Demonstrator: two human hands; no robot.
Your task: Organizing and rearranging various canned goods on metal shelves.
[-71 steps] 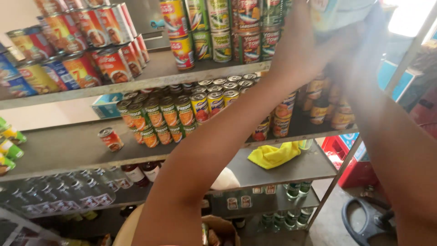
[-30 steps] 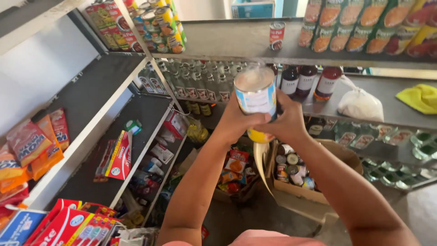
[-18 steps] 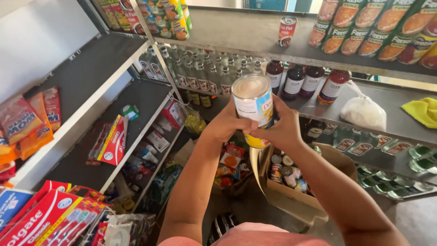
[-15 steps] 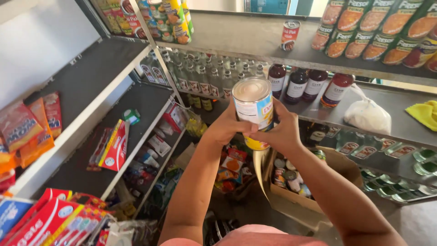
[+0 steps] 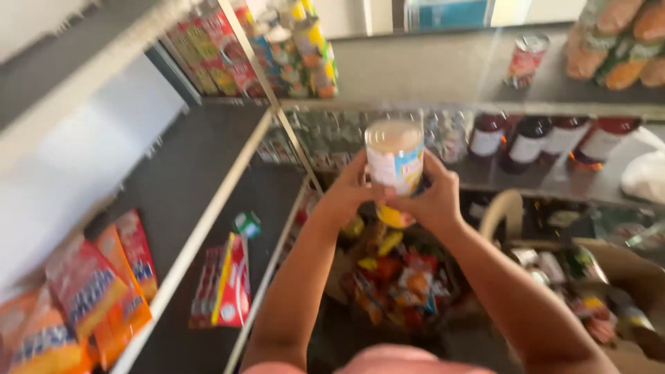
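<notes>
Hands, left hand (image 5: 350, 197) and right hand (image 5: 433, 201), clasp an upright cylindrical can (image 5: 395, 163) between them, above the shelves; its smooth, apparently paper-labelled side blurs, flat top upward.

Bright daylight from above, heavy motion blur throughout, washed-out glare upper right.

Dark bottles (image 5: 530, 142) on shelf — orange packets (image 5: 90, 291) lower left.
</notes>
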